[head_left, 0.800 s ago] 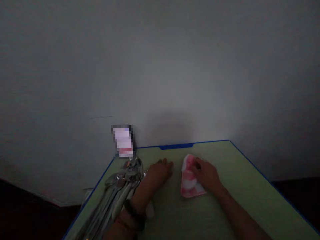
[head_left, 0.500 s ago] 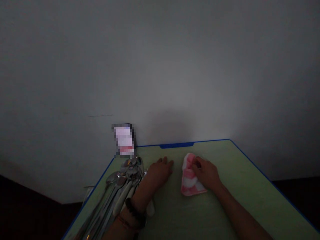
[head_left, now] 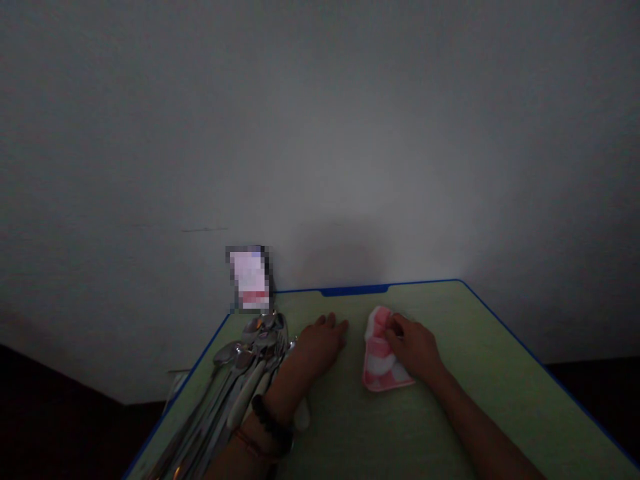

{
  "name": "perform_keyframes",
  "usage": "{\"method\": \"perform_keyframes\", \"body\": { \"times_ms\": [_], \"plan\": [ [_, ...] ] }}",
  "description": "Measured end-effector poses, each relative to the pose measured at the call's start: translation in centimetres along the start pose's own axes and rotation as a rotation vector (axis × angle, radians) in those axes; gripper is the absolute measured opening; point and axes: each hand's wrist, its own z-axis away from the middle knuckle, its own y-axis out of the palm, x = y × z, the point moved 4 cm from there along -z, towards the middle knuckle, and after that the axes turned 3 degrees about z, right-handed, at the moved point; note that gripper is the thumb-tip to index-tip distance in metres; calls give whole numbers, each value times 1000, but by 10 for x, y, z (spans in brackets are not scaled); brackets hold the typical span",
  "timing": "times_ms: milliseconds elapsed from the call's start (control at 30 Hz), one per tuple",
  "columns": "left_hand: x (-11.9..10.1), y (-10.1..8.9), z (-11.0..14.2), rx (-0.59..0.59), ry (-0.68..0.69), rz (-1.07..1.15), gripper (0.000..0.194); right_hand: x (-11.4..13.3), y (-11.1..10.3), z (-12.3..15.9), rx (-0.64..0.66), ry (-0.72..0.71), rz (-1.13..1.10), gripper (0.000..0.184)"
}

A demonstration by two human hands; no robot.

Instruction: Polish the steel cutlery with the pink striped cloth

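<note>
A folded pink-and-white cloth (head_left: pixel 383 363) lies on the green tabletop (head_left: pixel 350 427). My right hand (head_left: pixel 413 343) pinches the cloth near its upper right side, thumb and fingers closed on it. To the left of the cloth, my left hand (head_left: pixel 320 340) rests palm down on the table with its fingers stretched out, holding nothing. Beneath and beside my left forearm is a pile of metal spoons and forks (head_left: pixel 250 373), some with pale handles. The forearm hides part of this pile.
A phone (head_left: pixel 250 279) with a lit, blurred screen leans against the grey wall (head_left: pixel 340 133) at the table's back left corner. Blue trim (head_left: pixel 355 290) runs along the table's edge.
</note>
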Motion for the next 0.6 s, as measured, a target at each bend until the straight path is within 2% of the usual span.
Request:
{"method": "perform_keyframes", "body": {
  "times_ms": [600],
  "plan": [
    [-1, 1, 1, 0, 7, -7, 39, -1, 2, -1, -2, 4, -3, 15]
  ]
}}
